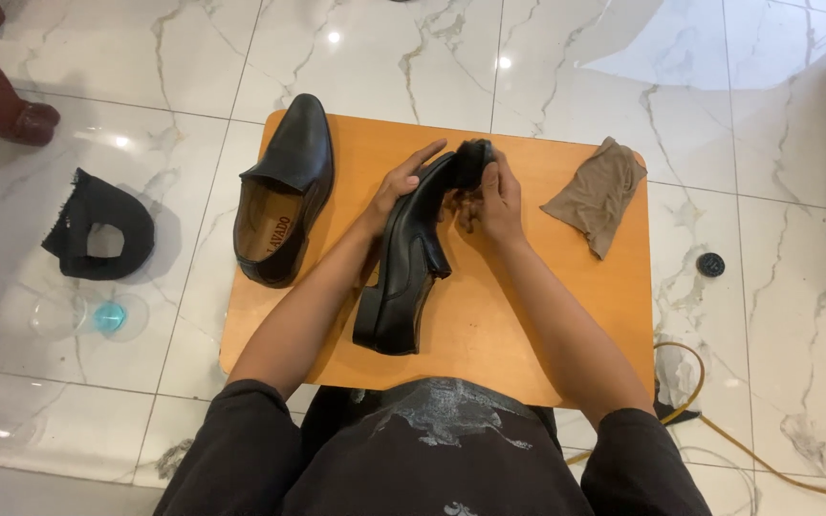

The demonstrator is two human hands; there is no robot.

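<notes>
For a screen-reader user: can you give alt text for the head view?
Two hands hold a black shoe on its side over an orange board: left hand steadies it, right hand presses a dark cloth on its toe. A second shoe lies left, a tan cloth right.

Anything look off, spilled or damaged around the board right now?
Nothing on the orange board looks damaged. Off it, a torn-edged black cloth with a hole lies on the marble floor, and a glass lies on its side near it. The shoe in the hands is tipped on its side; its mate sits upright.
</notes>
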